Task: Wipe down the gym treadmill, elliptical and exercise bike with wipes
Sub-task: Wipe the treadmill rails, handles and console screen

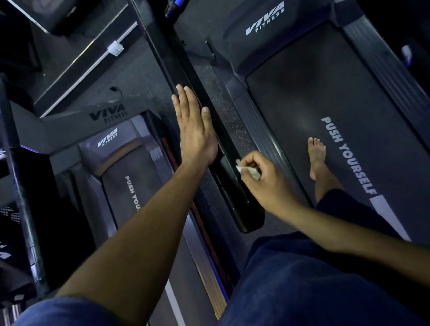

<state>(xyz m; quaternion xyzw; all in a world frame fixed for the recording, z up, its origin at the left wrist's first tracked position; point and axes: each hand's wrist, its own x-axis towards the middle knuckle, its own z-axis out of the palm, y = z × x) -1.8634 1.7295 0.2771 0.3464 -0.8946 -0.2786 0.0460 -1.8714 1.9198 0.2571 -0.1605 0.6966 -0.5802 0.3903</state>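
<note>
- The person stands on the belt (307, 94) of the right treadmill (371, 48), one bare foot (316, 156) planted on it beside the white words "PUSH YOURSELF".
- The left hand (194, 127) lies flat along the black handrail (185, 70), fingers straight and pressed together, thumb lying alongside, palm resting on the rail's top.
- The right hand (263, 177) is curled, its thumb and fingers pinching a small crumpled white wipe (247, 170).
- The wipe touches the handrail's right edge just below the left wrist, where the rail widens toward its rounded end.
- The handrail runs on a slant from the upper middle of the view down between the two treadmills, ending near the person's knee.
- A second treadmill (120, 178) sits to the left, its belt also marked "PUSH YOURSELF" and its motor cover reading "VIVA FITNESS".
- The right treadmill's motor cover (270, 16) carries the same logo in white.
- Speckled dark floor (218, 104) shows in the narrow strip between rail and right treadmill.
- A white cable clip (115, 48) sits on a pale strip at the base of the wall beyond the left treadmill.
- The person wears dark blue shorts (301, 286); both forearms are bare.
- No bin, tub or packet shows itself from here; the wipe in the right hand is the only one I can see.
- Blue light glints off metal posts at the far left and top.
</note>
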